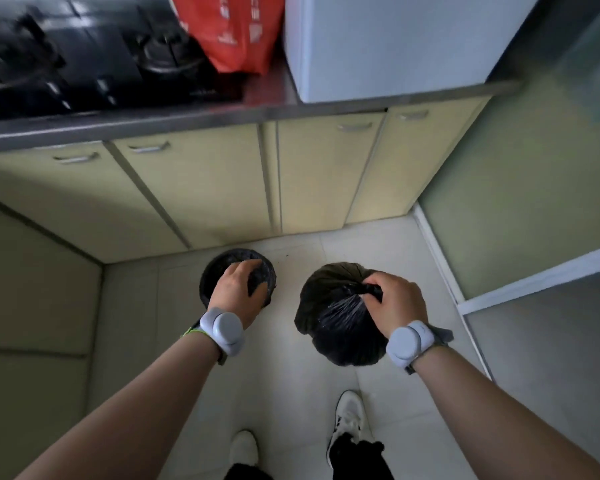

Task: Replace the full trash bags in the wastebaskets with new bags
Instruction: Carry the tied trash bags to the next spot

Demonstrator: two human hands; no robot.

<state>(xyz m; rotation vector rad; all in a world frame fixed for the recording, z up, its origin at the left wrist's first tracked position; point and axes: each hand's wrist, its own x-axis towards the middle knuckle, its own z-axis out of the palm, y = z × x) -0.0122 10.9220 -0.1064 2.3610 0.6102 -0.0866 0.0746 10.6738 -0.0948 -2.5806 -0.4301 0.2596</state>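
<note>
Kitchen corner, pale tile floor, cream base cabinets under a grey countertop. On top: black gas stove at left, red bag mid, white appliance at right. Round black wastebasket stands on floor close to cabinets. L hand sits over its mouth, fingers bent down inside; grip on rim or lining cannot be told. Full black trash bag, neck tied, is out of the basket, just to its right and apart from it. R hand clenched round the knot at top. Whether bag bottom touches floor: unclear. Grey-white sensor pod strapped on each wrist. White shoes at bottom edge, toes twd cabinets.
</note>
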